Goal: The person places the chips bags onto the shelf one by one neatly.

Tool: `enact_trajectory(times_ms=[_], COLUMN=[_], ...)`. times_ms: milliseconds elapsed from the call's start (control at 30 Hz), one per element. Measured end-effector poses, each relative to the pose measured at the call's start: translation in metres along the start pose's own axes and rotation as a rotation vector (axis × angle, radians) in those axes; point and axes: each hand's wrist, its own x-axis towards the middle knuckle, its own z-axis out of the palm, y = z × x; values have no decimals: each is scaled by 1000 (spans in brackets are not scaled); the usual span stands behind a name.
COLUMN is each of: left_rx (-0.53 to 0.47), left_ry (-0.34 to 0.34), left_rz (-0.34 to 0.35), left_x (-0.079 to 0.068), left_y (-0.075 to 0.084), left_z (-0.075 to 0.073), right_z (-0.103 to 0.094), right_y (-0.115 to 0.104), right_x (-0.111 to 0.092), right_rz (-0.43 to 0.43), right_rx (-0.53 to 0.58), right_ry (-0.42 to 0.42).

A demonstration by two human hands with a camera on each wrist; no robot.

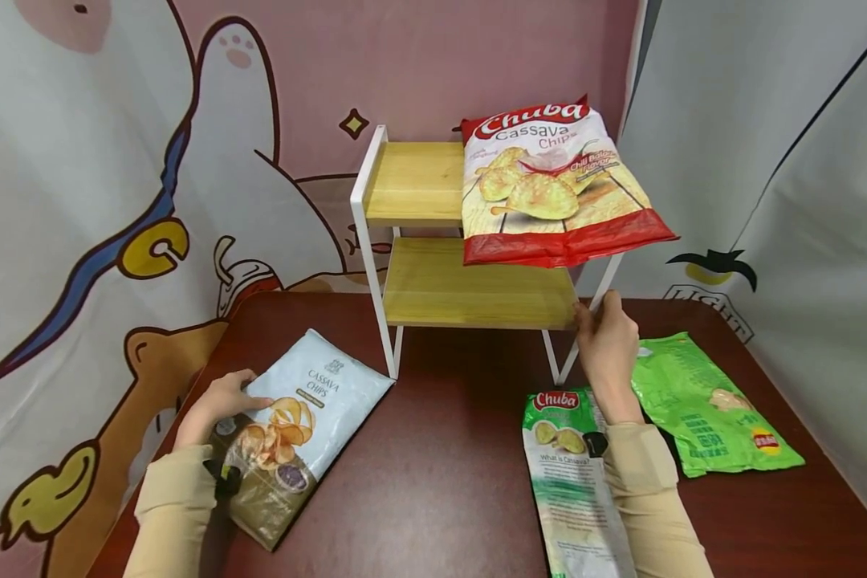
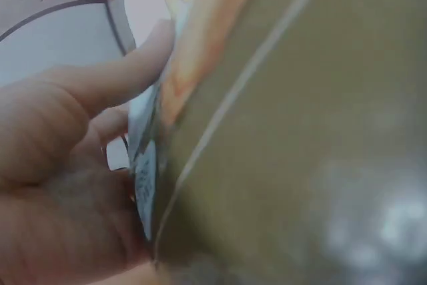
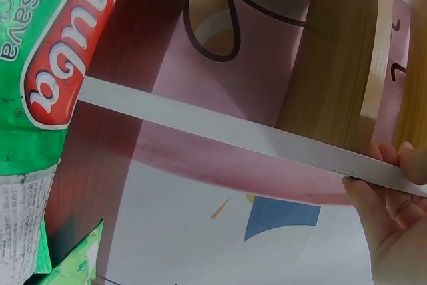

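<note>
In the head view my left hand (image 1: 224, 403) holds the left edge of a light blue and brown cassava chips bag (image 1: 318, 393), thumb on its front. The left wrist view shows the thumb over the bag's front (image 2: 300, 138) and the fingers behind its edge. My right hand (image 1: 610, 353) grips the front right white leg of a small two-tier shelf (image 1: 477, 289); in the right wrist view fingers and thumb (image 3: 370, 211) pinch that white bar (image 3: 200, 121). On the top tier lies a red and white Chuba chips bag (image 1: 549, 193), overhanging the front and right.
A green and white Chuba bag (image 1: 571, 498) lies on the dark red table (image 1: 419, 482), partly under my right forearm. Farther right is a bright green chips bag (image 1: 715, 409). Behind the table hangs a cartoon-printed curtain (image 1: 296, 80).
</note>
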Motion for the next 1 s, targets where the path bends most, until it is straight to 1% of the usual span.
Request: enact_trajectory(times_ms=[133,300,400,600,700,767,833,933,1000], left_rx=[-121,-211,-264,-379,-394,-374,-361,-353,-419], left_ry=[29,31,32,64,90,118,151,203,225], left_rz=[83,138,145,173,185,191,184,147,119], left_x=[-6,-14,-19,-35,-43,-47,-51,-59,-64], left_y=[3,17,26,46,57,64,70,76,79], left_z=[-4,-18,-29,-51,-59,-64,-67,-73,-77], right_z=[-1,-1,-2,-1,-1,-1,-1,-1,-2], right_y=[-1,-1,-1,-2,-2,-2,-2,-2,-2], right_x=[1,0,0,0,0,0,0,0,0], right_rz=[1,-4,-2,16,16,12,6,2,-1], right_rx=[-1,1,2,5,3,2,1,-1,-1], right_ry=[-3,0,0,-15,-17,-15,-12,-8,-6])
